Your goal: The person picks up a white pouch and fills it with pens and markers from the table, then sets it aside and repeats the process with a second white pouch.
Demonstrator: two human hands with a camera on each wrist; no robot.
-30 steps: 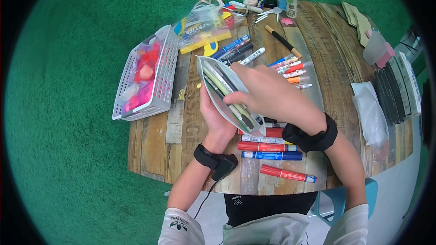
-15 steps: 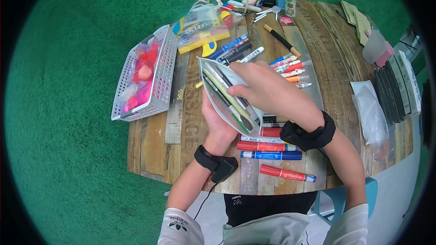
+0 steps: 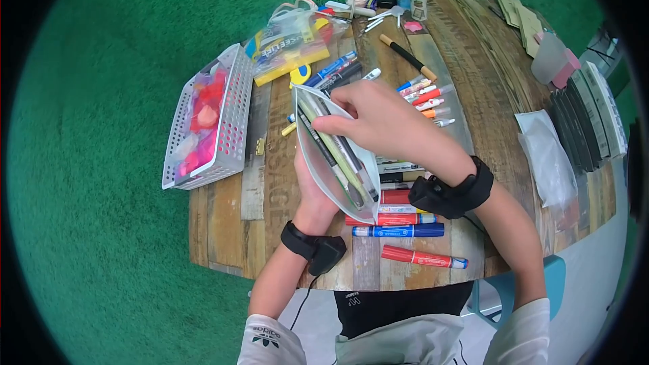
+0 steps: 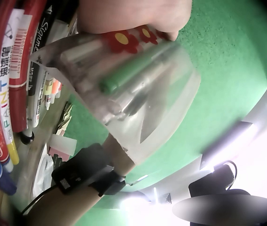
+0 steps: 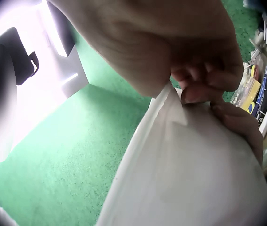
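A translucent white pouch (image 3: 309, 155) stands tilted with its mouth toward me, several pens (image 3: 331, 142) inside it. Red flowers with yellow centres show on its side in the left wrist view, with a green pen (image 4: 117, 80) visible through the wall. My left hand (image 3: 312, 186) grips the pouch from below and the left, its fingers largely hidden behind it. From the right, my right hand (image 3: 385, 115) reaches over the mouth and pinches the rim, thumb on the inside across the pens. In the right wrist view its other fingers (image 5: 197, 75) are curled near the pouch's top edge.
Several red and blue markers (image 3: 399, 230) lie in front, with slimmer pens (image 3: 429, 99) beyond. A white basket (image 3: 233, 125) of pink packets stands left, near a yellow-printed plastic bag (image 3: 291, 51). At right are a clear sleeve (image 3: 547, 155) and dark upright boxes (image 3: 581, 128).
The pouch has shifted slightly left and toward me with both hands. My right hand has slid left over the mouth, its thumb farther across the pens.
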